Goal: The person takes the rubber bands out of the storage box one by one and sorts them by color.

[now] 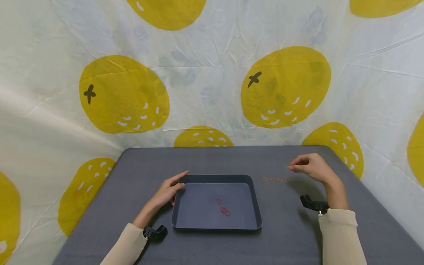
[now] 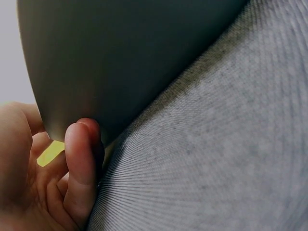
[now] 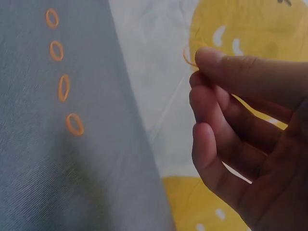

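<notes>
A dark grey rectangular tray (image 1: 216,179) lies on the table. My left hand (image 1: 167,191) grips its far left corner, with the thumb over the rim and other fingers against the outer wall, as the left wrist view shows. Inside the tray are several small red rubber bands (image 1: 225,211), most of them bunched together. Above the table to the right, my right hand (image 1: 313,167) pinches one thin orange rubber band (image 3: 186,56) between thumb and forefinger. Several orange rubber bands (image 3: 75,124) lie in a row on the table, between the tray and that hand.
The table (image 1: 212,248) has a grey cloth surface. Behind it and along both sides hangs a white sheet (image 1: 205,106) printed with large yellow fruit. Each wrist wears a black camera mount (image 1: 313,203).
</notes>
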`<action>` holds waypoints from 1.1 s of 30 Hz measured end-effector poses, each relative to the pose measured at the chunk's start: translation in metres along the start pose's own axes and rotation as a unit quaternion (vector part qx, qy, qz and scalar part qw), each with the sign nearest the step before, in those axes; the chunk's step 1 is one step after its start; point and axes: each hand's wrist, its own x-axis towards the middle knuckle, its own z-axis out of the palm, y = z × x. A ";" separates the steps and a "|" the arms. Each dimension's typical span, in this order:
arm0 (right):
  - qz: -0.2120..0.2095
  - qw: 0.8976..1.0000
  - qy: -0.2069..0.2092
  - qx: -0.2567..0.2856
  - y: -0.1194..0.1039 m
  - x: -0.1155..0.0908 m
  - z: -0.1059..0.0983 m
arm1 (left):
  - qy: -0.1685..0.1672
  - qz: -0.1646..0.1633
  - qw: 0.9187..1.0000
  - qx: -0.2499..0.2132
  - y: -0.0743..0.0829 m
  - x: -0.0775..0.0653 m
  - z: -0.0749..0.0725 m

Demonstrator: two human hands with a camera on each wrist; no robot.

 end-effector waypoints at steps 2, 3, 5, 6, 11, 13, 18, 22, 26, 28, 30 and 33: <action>0.011 1.000 -0.002 -0.001 0.006 0.001 0.000 | 0.001 0.001 1.000 0.003 0.000 0.000 0.000; 0.015 1.000 -0.002 -0.002 0.009 0.002 0.001 | 0.003 0.000 1.000 0.005 0.000 0.000 0.000; 0.024 1.000 -0.008 0.003 0.014 0.003 0.002 | 0.005 -0.002 1.000 0.009 0.000 0.000 0.000; 0.028 1.000 -0.010 0.007 0.017 0.003 0.002 | 0.007 -0.003 1.000 0.011 0.000 -0.001 0.000; 0.041 0.998 -0.030 0.035 0.030 0.004 0.008 | 0.010 -0.012 1.000 0.009 -0.001 -0.001 0.001; 0.044 0.998 -0.035 0.041 0.035 0.004 0.010 | 0.010 -0.014 1.000 0.008 -0.001 -0.001 0.001; 0.064 0.996 -0.039 0.040 0.045 0.005 0.015 | 0.011 -0.016 1.000 0.010 0.000 -0.002 0.001; 0.085 0.995 -0.040 0.031 0.050 0.005 0.018 | 0.013 -0.014 1.000 0.015 0.001 -0.001 0.002; 0.098 0.994 -0.039 0.021 0.054 0.005 0.019 | 0.015 -0.010 1.000 0.023 0.002 -0.001 0.002; 0.107 0.993 -0.038 0.020 0.056 0.006 0.020 | 0.015 -0.010 1.000 0.021 0.002 -0.001 0.002; 0.113 0.993 -0.036 0.018 0.058 0.007 0.022 | 0.014 -0.010 1.000 0.019 0.003 0.000 0.002; 0.127 0.991 -0.032 0.012 0.060 0.009 0.023 | 0.013 -0.010 1.000 0.016 0.003 0.000 0.002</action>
